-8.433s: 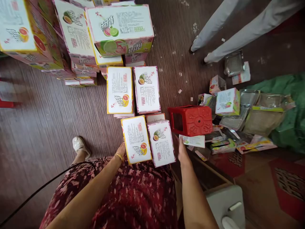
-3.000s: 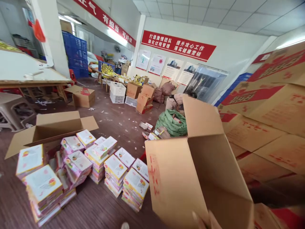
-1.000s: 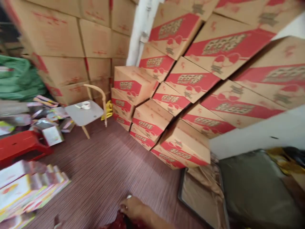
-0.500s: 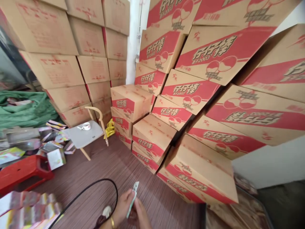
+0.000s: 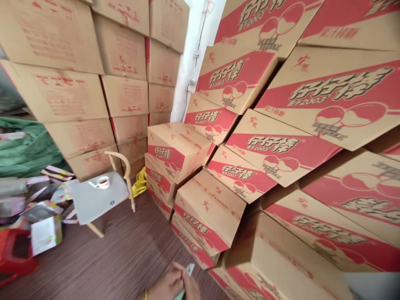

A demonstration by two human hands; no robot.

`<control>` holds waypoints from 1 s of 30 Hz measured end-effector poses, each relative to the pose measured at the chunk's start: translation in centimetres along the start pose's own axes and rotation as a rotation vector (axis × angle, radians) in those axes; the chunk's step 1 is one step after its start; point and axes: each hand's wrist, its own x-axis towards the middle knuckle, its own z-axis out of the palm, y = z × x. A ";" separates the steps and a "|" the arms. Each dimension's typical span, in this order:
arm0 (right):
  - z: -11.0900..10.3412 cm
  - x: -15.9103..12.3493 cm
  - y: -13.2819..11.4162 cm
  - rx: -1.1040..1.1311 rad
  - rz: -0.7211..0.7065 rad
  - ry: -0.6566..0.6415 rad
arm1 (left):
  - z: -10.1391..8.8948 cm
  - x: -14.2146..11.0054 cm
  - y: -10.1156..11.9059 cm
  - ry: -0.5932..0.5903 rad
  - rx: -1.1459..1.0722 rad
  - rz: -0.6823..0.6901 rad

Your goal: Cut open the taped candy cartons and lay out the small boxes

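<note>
Cardboard cartons (image 5: 193,212) beside two hands (image 5: 173,285) holding one cutter (image 5: 187,273).

Both hands (image 5: 175,286) pinch small pale tool (image 5: 187,273) at frame bottom; stacked red-banded cartons (image 5: 275,150) ahead, grey chair (image 5: 96,200) left.

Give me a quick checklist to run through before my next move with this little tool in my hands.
1. Hold on the small tool: the left hand is curled around it. Ok.
2. Right hand: it is close against the tool, but its grip is cut off by the frame edge. Cannot tell.
3. Tool's tip, covered or exposed: too small to make out. Cannot tell.
4. Floor ahead of the hands: bare boards. Ok.
5. Red-banded cartons on the right: several sit tilted in the stack. Not ok.
6. Chair with a cup on its seat: it stands apart from the hands. Ok.
</note>
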 end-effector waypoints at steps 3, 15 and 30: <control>0.9 5.8 -2.4 -0.031 0.003 0.053 | -4.4 4.3 2.0 -0.031 0.011 -0.026; -4.1 28.8 -14.7 0.250 0.392 0.078 | -20.6 24.6 12.3 0.514 0.259 -0.030; -5.8 44.7 -24.3 0.046 0.153 -0.098 | -29.2 48.1 25.4 0.493 1.423 0.281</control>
